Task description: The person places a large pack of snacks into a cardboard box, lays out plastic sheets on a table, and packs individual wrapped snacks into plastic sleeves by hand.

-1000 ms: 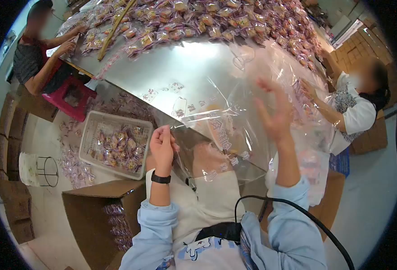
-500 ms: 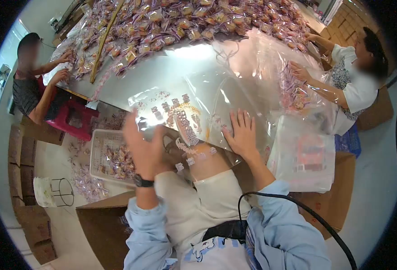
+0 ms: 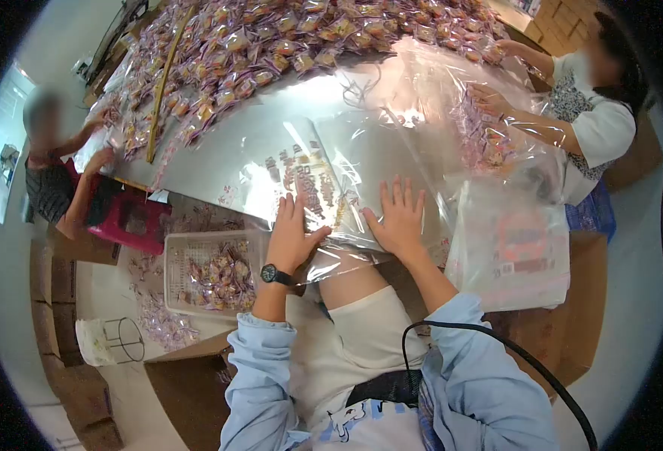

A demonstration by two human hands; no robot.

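Note:
A clear printed plastic bag (image 3: 312, 169) lies on the metal table (image 3: 271, 120), its near edge hanging over my lap. My left hand (image 3: 294, 237) rests flat on the bag's left part, fingers stretched out and holding nothing. On the bag's right part lies my right hand (image 3: 397, 222), fingers spread and thumb apart. Right of it sits a stack of clear bags with red print (image 3: 512, 244).
Small wrapped snacks (image 3: 294, 37) are heaped across the table's far side beside a yellow stick (image 3: 167, 83). A white basket (image 3: 177, 282) of snacks stands lower left. Cardboard boxes (image 3: 188, 391) flank me. One co-worker (image 3: 57, 180) sits left, another (image 3: 587, 113) right, arms over a filled bag.
My left hand has moved right and come down flat onto the bag. The bag's raised left side now lies lower and folded inward. My right hand stays nearly in place.

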